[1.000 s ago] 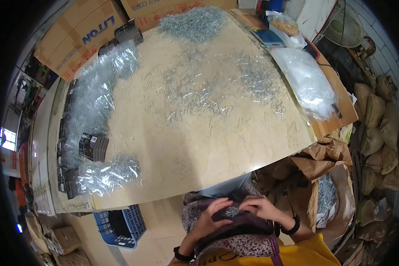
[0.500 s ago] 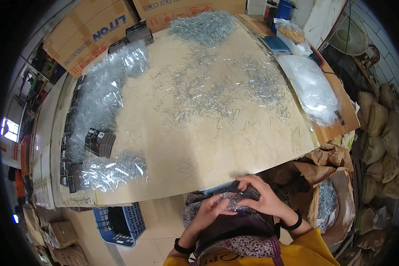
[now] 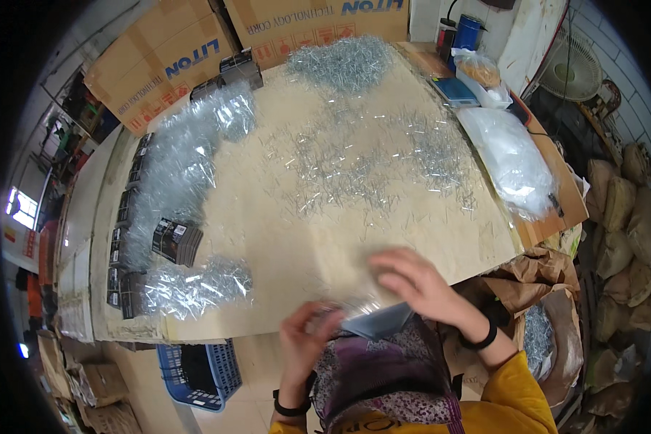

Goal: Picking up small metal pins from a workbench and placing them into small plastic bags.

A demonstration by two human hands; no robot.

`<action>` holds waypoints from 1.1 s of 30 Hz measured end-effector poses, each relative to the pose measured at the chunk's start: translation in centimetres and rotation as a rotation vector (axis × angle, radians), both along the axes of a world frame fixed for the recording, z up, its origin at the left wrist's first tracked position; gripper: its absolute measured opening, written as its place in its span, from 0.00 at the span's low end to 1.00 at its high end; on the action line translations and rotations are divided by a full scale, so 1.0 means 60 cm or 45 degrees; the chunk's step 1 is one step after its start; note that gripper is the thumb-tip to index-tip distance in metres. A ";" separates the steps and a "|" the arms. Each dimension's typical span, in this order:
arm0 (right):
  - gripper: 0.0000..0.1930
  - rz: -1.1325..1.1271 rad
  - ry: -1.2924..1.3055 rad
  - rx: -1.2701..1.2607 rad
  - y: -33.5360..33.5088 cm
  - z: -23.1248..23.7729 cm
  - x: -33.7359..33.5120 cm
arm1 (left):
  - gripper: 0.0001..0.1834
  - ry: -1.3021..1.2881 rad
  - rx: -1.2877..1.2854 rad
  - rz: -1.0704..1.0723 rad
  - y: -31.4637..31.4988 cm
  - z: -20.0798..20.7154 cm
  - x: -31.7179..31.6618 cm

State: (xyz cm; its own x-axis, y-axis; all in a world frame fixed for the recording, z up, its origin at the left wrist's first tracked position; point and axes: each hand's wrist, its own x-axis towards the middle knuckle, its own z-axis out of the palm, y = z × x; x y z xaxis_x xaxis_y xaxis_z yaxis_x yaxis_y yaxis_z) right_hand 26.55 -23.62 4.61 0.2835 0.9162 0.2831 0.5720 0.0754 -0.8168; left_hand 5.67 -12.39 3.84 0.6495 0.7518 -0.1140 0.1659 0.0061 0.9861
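Note:
My left hand [image 3: 305,336] is at the table's front edge, blurred, its fingers curled around a small clear plastic bag [image 3: 331,318] whose contents are smeared. My right hand [image 3: 416,286] reaches over the front edge of the table, fingers apart, with nothing visible in them. Between and below the hands sits a grey-blue flat tray-like piece [image 3: 377,322] at the edge, above my lap. Thin bent metal pins [image 3: 354,159] lie scattered across the middle of the table, and a dense heap of pins [image 3: 340,64] is at the far end.
Filled clear bags [image 3: 173,173] line the table's left side, with dark card stacks [image 3: 177,242] among them. Plastic bags [image 3: 510,159] and a blue scale [image 3: 453,91] lie at the right. Cartons [image 3: 155,65] stand behind. A blue basket [image 3: 228,369] is below the table.
My hands have moved apart: the right went up and forward over the tabletop, the left shifted left with the small bag. More of the grey-blue piece shows. The view has tilted slightly.

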 end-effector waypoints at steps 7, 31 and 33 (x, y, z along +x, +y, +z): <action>0.28 -0.198 -0.851 -0.135 0.119 -0.035 0.128 | 0.19 0.028 0.513 0.450 0.110 -0.030 -0.007; 0.09 -1.473 -1.006 -0.233 -0.236 -0.106 0.306 | 0.31 0.633 1.338 0.928 0.118 -0.048 -0.035; 0.09 -1.380 -0.983 -0.294 -0.243 -0.097 0.293 | 0.29 0.589 1.349 0.885 0.094 -0.046 -0.028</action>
